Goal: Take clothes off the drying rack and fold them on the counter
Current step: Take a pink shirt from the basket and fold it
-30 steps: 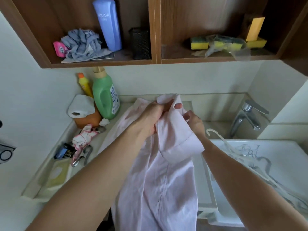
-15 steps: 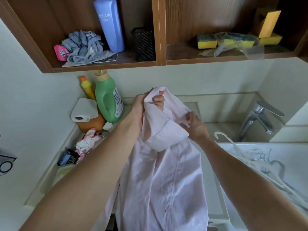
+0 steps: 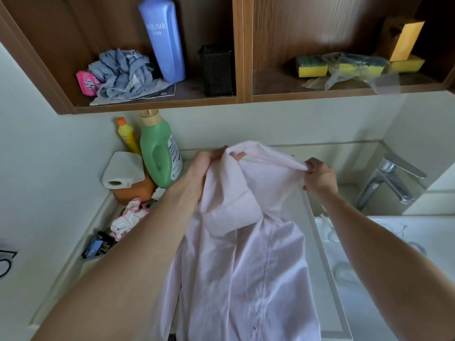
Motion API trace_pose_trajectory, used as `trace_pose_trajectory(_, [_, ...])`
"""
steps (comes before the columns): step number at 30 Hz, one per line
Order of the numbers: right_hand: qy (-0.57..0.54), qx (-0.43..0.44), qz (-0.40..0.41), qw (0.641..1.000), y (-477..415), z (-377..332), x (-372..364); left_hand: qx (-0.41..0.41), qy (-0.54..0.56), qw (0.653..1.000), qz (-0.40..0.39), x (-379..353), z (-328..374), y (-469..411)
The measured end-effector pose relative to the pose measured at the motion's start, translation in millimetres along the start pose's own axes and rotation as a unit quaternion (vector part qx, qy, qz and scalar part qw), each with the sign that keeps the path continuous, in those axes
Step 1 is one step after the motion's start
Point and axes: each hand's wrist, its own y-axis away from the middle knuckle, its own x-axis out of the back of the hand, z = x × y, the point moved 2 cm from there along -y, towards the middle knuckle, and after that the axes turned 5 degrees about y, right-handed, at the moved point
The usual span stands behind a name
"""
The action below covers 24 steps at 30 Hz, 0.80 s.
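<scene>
A pale pink button-up shirt [image 3: 241, 262] hangs in front of me, held up by its shoulders over the white counter [image 3: 317, 262]. My left hand [image 3: 209, 166] grips the shirt's left shoulder near the collar, fingers curled into the cloth. My right hand [image 3: 320, 177] pinches the other shoulder, pulled out to the right. The collar flap droops forward between my hands. The shirt's lower part runs out of the frame at the bottom. No drying rack is in view.
A green detergent bottle [image 3: 158, 153], a yellow bottle [image 3: 128, 136], a paper roll [image 3: 123, 169] and small clutter [image 3: 128, 217] crowd the counter's left. A white basin with hangers [image 3: 394, 242] and a tap [image 3: 391, 180] lie at right. Shelves [image 3: 241, 97] overhang.
My right hand has moved right, away from my left, spreading the shirt's shoulders wide. The shirt hangs flatter and more open than before.
</scene>
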Motion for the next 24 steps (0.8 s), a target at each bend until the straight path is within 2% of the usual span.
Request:
trace_pose_trajectory(1, [-0.037, -0.021, -0.004, 0.999, -2.9, 2.8, 5.5, -0.008, -0.065, 0.997, 0.027, 7.4, -1.9, 2.2])
trace_pose_trajectory(4, [-0.147, -0.092, -0.004, 0.985, -11.9, 7.5, 16.9, 0.101, -0.242, 0.962, 0.076, 42.9, -11.8, 8.2])
trace_pose_trajectory(6, [-0.171, -0.121, -0.011, 0.978, -20.8, 10.3, 19.3, 0.151, -0.324, 0.930, 0.088, 63.1, -15.9, 11.3])
trace_pose_trajectory(8, [-0.209, -0.107, -0.016, 0.972, -27.5, 3.8, 22.3, 0.143, -0.365, 0.914, 0.107, 70.3, -20.5, 18.5])
trace_pose_trajectory(10, [-0.293, -0.047, -0.039, 0.954, -33.5, -10.4, 19.3, 0.092, -0.350, 0.922, 0.139, 71.2, -27.1, 22.7])
trace_pose_trajectory(11, [-0.310, -0.002, -0.063, 0.949, -33.4, -17.1, 14.1, 0.075, -0.309, 0.938, 0.139, 65.6, -31.6, 25.1])
trace_pose_trajectory(13, [-0.194, 0.103, -0.077, 0.972, -24.0, -23.8, -3.5, 0.054, -0.209, 0.968, 0.128, 51.2, -37.5, 23.3])
trace_pose_trajectory(15, [-0.047, 0.216, -0.021, 0.975, 3.2, -27.4, -19.5, 0.010, -0.144, 0.984, 0.101, 31.9, -37.7, 20.4])
trace_pose_trajectory(16, [-0.024, 0.263, 0.001, 0.964, 22.6, -27.6, -25.3, -0.004, -0.142, 0.987, 0.080, 23.3, -36.3, 17.8])
trace_pose_trajectory(18, [-0.029, 0.316, -0.024, 0.948, 54.7, -33.9, -39.3, 0.012, -0.090, 0.996, 0.020, 4.4, -31.8, 18.6])
trace_pose_trajectory(21, [-0.015, 0.334, -0.078, 0.939, 86.7, -41.9, -65.0, 0.025, -0.025, 0.998, -0.060, -21.8, -25.6, 18.4])
trace_pose_trajectory(22, [-0.034, 0.311, -0.073, 0.947, 89.7, -39.9, -72.2, 0.027, -0.026, 0.997, -0.067, -26.4, -24.5, 15.1])
trace_pose_trajectory(24, [-0.063, 0.205, -0.048, 0.976, 89.3, -34.5, -71.6, 0.040, -0.009, 0.994, -0.100, -34.9, -21.7, 13.6])
